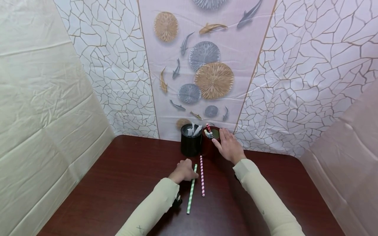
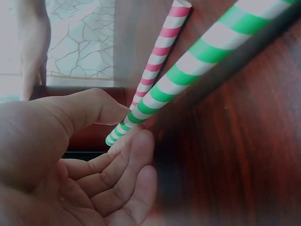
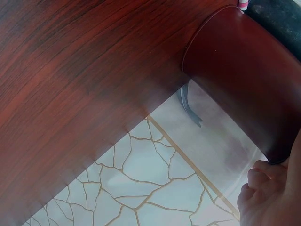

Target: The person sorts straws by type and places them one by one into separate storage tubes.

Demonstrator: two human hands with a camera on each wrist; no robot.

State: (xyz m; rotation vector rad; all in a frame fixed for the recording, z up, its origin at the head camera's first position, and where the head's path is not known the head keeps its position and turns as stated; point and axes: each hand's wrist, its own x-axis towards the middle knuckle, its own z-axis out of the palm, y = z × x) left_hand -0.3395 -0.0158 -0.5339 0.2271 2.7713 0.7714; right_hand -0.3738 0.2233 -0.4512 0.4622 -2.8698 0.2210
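Note:
My left hand (image 1: pixel 184 171) pinches a green-and-white striped paper straw (image 2: pixel 209 52) between thumb and fingers, near its far end. Just right of it a pink-and-white striped straw (image 1: pixel 202 177) lies on the table. My right hand (image 1: pixel 231 147) holds the rim of a dark red cup (image 3: pixel 240 70), thumb on the near side and fingers round the right side. Inside that cup stand several patterned straws (image 1: pixel 208 131), bunched at its left. The cup's front is partly shaded and its base is hard to make out in the head view.
A black cup (image 1: pixel 190 146) with white paper-like pieces (image 1: pixel 193 129) in it stands against the red cup's left side. Both cups are at the back edge of the dark wood table (image 1: pixel 127 173). A patterned curtain (image 1: pixel 189 111) hangs right behind them.

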